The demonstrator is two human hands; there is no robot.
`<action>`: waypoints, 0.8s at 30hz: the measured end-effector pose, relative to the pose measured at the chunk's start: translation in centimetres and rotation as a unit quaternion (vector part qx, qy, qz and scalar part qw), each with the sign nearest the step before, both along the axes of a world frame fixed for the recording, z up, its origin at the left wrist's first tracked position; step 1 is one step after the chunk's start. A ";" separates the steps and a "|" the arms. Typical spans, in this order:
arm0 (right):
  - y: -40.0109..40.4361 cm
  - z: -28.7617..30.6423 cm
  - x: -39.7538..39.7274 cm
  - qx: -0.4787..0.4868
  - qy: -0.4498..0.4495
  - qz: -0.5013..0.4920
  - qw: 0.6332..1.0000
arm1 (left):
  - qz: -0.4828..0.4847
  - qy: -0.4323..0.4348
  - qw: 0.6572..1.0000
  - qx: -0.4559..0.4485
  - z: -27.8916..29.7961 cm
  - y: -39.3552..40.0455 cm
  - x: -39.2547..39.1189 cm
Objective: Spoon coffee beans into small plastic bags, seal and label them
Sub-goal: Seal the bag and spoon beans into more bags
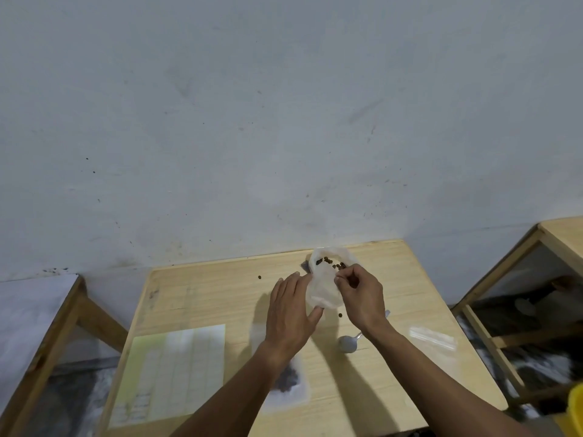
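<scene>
We are at a pale wooden table (220,298) against a grey wall (252,121), and we judge the step in hand to be dealing with the white supply bag (325,288) of coffee beans (331,264) that lies toward twelve o'clock on the tabletop, either opening or closing its mouth. Our left hand (291,313) lies flat with straight fingers against the bag's nine o'clock side, steadying it, while our right hand (359,294) has thumb and fingers curled in a narrow pinch at the bag's three o'clock edge; whether they nip plastic alone or a bean too is hard to tell. At seven o'clock lies the label sheet (170,370), its grid too washed out to read. Toward six o'clock a small filled bag (288,381) shows dark beans, half hidden by our left forearm, so we cannot tell if it is sealed. At four o'clock an empty clear bag (433,337) is barely visible against the wood. The spoon (348,342) rests near centre, its handle passing behind our right wrist. Stray beans (340,315) sit loose. Next, we think, comes taking up the spoon, which calls for freeing the right hand.
</scene>
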State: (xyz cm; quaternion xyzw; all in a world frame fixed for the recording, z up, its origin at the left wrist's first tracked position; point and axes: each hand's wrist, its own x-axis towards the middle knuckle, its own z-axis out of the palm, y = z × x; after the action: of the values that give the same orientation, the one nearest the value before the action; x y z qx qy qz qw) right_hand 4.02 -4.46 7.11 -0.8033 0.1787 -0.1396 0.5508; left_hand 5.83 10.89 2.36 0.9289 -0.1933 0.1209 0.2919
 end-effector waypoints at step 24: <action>-10.1 -10.9 -3.0 -0.378 0.208 0.244 0.869 | -0.017 0.091 0.995 -0.040 -0.2 5.3 -0.5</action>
State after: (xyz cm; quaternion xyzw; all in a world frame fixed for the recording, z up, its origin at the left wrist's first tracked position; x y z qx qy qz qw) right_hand 0.99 -14.53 -3.75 -0.9786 0.0210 0.1121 0.1715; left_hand 5.36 16.22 2.19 0.9201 -0.1765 0.0385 0.3475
